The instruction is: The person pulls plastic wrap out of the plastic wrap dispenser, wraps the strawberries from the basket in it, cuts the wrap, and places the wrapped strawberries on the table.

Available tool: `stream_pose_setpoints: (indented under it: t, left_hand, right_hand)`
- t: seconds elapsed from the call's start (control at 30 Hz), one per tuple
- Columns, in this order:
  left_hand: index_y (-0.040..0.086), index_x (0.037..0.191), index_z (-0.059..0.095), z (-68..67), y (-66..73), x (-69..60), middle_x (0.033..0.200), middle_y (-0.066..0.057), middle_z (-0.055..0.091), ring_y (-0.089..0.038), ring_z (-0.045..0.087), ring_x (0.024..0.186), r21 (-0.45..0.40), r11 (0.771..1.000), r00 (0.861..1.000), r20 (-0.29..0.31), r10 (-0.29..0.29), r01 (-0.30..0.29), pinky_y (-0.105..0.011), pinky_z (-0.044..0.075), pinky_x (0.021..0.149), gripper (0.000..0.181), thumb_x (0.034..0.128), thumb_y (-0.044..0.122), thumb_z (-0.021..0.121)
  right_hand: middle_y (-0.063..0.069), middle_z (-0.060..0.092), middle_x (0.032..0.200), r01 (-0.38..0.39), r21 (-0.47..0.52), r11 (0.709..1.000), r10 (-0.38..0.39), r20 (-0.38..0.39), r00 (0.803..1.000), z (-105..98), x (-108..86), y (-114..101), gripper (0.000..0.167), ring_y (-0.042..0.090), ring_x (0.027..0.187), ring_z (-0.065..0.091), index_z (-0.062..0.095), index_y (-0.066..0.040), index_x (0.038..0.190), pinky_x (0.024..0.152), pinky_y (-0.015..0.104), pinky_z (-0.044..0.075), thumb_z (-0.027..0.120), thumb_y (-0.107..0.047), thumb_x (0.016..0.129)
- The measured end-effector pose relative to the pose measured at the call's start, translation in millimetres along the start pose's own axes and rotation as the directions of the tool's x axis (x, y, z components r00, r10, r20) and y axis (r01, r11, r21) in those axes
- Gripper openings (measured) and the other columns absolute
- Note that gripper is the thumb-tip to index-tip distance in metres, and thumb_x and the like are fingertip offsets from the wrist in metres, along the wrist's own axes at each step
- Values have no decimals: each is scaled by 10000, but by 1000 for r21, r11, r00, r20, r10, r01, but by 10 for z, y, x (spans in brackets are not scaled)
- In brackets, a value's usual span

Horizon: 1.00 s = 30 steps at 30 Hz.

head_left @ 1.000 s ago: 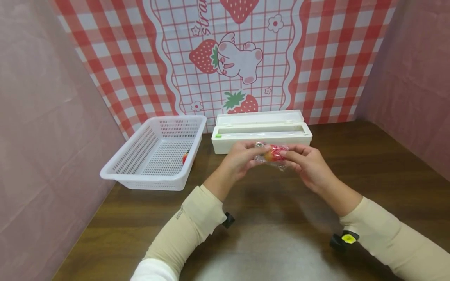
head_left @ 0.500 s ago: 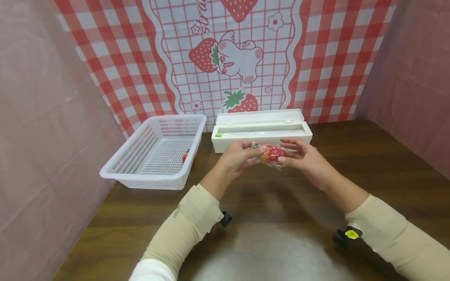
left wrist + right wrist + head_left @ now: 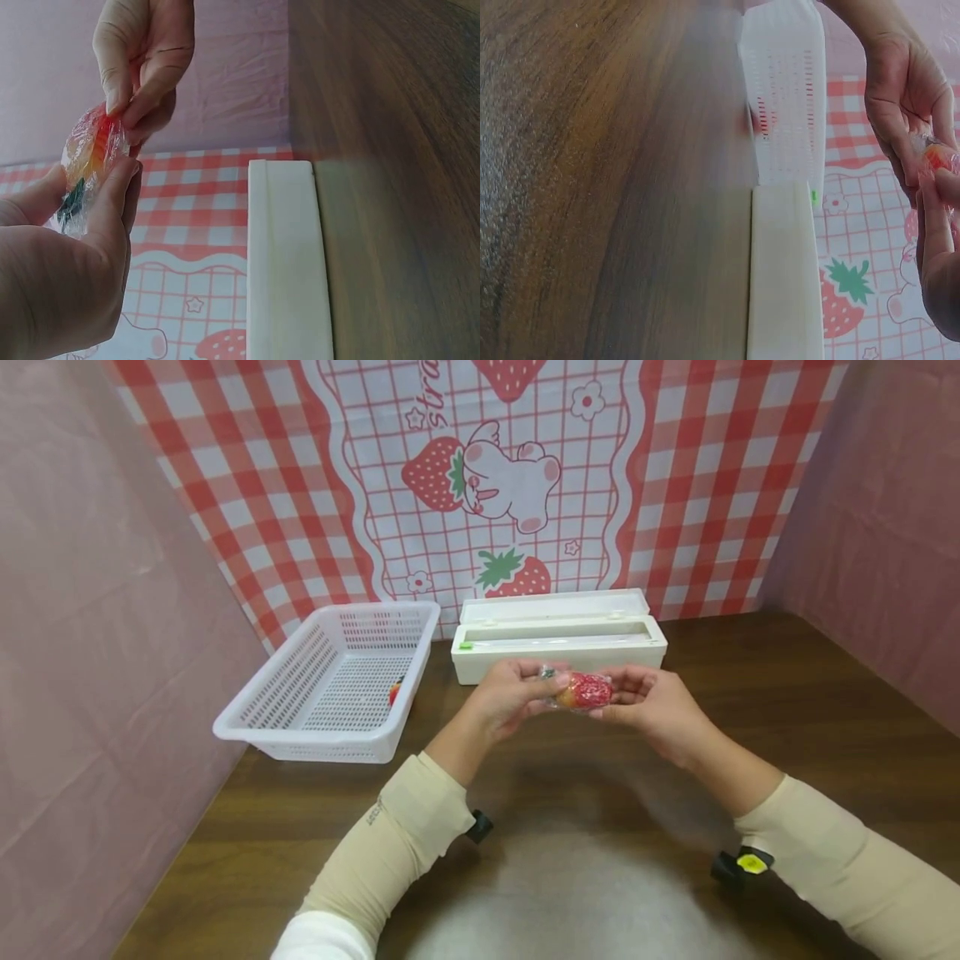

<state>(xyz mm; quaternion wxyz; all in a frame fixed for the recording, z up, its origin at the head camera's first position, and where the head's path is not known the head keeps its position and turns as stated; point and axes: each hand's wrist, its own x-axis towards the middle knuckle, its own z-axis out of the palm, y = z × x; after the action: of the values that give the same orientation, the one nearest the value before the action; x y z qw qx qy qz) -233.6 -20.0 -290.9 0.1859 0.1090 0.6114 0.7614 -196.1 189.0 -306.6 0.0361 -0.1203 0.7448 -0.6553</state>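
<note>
Backdrop lettering (image 3: 434,395), sideways "stra", beyond film-wrapped bundle (image 3: 591,691)

Both sleeved arms stretch toward the far side, the left arm (image 3: 405,835) slanting rightward, the right arm (image 3: 832,860) slanting leftward, and they nearly meet! Left hand (image 3: 507,700) pinches between thumb and fingers; right hand (image 3: 663,710), just beside it, pinches too, fingers curled. Both hands are raised, the wrists bare and well apart.
</note>
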Motion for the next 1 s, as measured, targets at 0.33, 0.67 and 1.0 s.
stream_pose_setpoints:
  t: [0.33,0.67,1.0]
  left_hand:
    - [-59,1250,609,-52,-1,-13,1190,-151,651,-214,655,1007,55,998,999,36,-13,11,-333,530,900,371,899,35,681]
    - [-68,1302,566,-115,-24,-21,1295,-203,575,-292,622,1074,-41,999,1000,4,2,-2,-376,541,877,381,930,-2,621]
    - [-111,1156,638,-97,-64,4,1101,-182,685,-208,684,840,-68,997,994,-106,36,-44,-334,576,774,295,875,-33,682]
  right_hand:
    - [43,684,1061,-14,43,999,12,58,998,-38,-14,-30,457,206,945,692,524,112,1247,825,330,556,708,-114,895]
    - [21,678,1056,-5,177,984,0,27,1000,-47,-4,12,236,170,939,690,671,-76,1129,833,310,551,699,-98,896]
    - [8,710,1044,93,322,942,-97,-3,995,-31,-17,41,214,135,932,671,766,-125,1039,846,276,537,658,-2,902]
